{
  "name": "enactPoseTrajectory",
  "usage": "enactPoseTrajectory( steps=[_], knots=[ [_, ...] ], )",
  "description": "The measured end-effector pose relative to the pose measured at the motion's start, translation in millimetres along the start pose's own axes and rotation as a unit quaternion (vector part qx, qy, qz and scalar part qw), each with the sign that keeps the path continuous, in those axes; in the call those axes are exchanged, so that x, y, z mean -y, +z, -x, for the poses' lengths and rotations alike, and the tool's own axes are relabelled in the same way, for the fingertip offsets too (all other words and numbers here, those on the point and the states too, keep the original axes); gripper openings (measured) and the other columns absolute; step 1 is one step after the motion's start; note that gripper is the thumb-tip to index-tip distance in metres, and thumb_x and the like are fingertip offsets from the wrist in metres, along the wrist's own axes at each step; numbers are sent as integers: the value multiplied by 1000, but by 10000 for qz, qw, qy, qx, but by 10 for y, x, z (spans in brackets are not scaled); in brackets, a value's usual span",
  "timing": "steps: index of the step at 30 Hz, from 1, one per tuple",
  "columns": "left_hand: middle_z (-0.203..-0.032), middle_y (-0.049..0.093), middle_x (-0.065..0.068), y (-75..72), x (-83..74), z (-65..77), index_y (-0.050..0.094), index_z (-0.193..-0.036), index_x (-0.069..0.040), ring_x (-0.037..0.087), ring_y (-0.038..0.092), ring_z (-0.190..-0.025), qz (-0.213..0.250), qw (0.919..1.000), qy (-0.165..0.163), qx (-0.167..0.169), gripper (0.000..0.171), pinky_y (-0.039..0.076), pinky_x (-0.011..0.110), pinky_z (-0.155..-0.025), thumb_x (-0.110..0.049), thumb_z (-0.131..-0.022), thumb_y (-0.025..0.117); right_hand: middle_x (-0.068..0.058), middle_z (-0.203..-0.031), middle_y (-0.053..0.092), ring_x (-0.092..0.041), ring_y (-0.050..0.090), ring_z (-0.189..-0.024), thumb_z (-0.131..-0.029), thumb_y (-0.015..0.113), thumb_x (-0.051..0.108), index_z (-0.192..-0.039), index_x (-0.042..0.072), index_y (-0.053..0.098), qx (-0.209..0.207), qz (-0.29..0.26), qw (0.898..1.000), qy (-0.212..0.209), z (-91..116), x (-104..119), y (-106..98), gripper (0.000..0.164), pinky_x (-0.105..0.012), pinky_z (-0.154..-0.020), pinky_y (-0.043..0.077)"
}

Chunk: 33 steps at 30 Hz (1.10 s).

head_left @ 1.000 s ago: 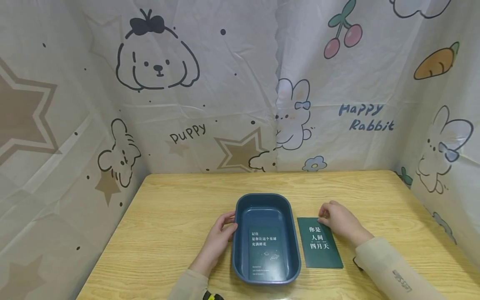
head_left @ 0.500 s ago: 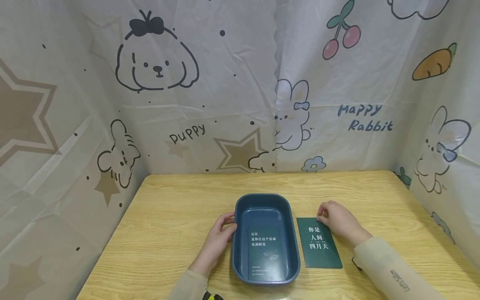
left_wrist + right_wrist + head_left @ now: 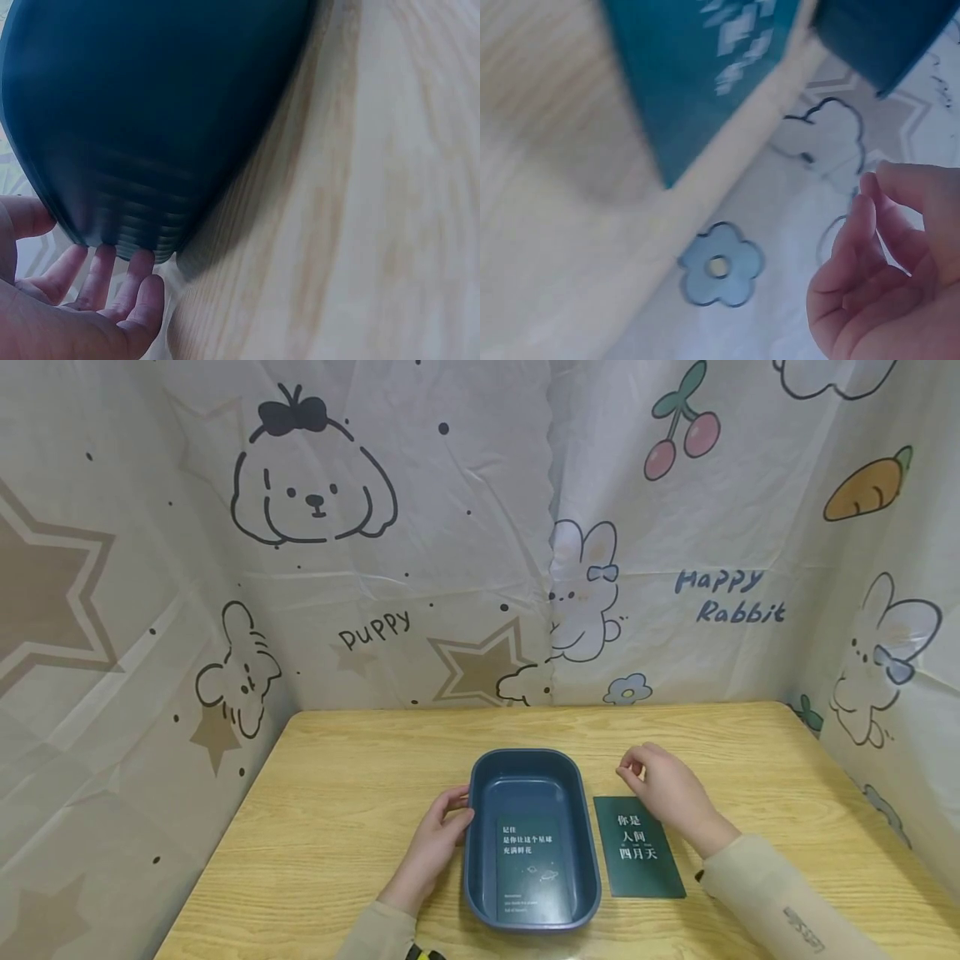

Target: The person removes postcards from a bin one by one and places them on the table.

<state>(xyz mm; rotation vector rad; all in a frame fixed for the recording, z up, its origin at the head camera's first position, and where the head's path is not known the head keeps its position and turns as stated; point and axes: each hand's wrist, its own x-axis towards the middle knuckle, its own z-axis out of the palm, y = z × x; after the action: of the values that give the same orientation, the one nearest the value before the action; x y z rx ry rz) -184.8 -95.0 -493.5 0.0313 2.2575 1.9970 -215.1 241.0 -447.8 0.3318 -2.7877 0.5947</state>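
A deep blue rectangular plastic tray with rounded corners stands on the table. Inside it lies a dark green booklet with white Chinese lettering and a small planet drawing. My left hand rests against the tray's left side; in the left wrist view the thumb and fingertips meet its outer wall. Flat on the table, right of the tray, is a second green booklet with larger white lettering. Just above its far edge, my right hand holds nothing, its fingers loosely curled and the thumb near the fingertips.
The light wood-grain table has its far edge against a curtain printed with cartoon animals, stars and fruit. The curtain also hangs along both sides.
My right hand has left the top edge of the right booklet and moved slightly up and to the left. The left hand, tray and both booklets stay in place.
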Motion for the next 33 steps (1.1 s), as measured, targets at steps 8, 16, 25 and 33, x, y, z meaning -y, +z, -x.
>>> enactPoseTrajectory(
  steps=[8, 16, 25, 33],
  knots=[
    [-131, 51, 18, -3, 32, -8, 48, -135, -10, 26, 53, -111, -12, 10000, 52, -2, 41, 51, 41, -88, -19, -96, 52, 0, -80, 56, -14, 47, -66, -86, 69, 20, -83, 14, 65, -173, -223, 9981, -542, -20, 328, -56, 6, -33, -57, 47],
    [-133, 50, 18, -2, 4, 4, 48, -136, -11, 26, 53, -112, 35, 10000, 39, 17, 42, 50, 42, -89, -21, -96, 53, 3, -80, 57, -14, 51, -73, -85, 70, 22, -85, 16, 67, 42, -373, 9961, -793, -2, 644, -64, 7, -33, -62, 50],
    [-133, 49, 18, -1, -16, 13, 47, -136, -10, 26, 52, -112, 65, 10000, 36, 36, 42, 50, 42, -89, -22, -96, 52, 5, -79, 62, -15, 56, -76, -83, 71, 22, -86, 16, 70, 394, -457, 9931, -1005, -35, 883, 37, 7, -34, -68, 53],
    [-134, 49, 18, -1, 0, 2, 48, -135, -9, 26, 52, -113, 55, 10000, 5, 27, 41, 50, 42, -89, -21, -96, 53, 2, -84, 66, -13, 57, -80, -82, 73, 25, -93, 12, 72, 722, -376, 9860, -1457, -17, 992, 234, 17, -36, -71, 54]
  ],
)
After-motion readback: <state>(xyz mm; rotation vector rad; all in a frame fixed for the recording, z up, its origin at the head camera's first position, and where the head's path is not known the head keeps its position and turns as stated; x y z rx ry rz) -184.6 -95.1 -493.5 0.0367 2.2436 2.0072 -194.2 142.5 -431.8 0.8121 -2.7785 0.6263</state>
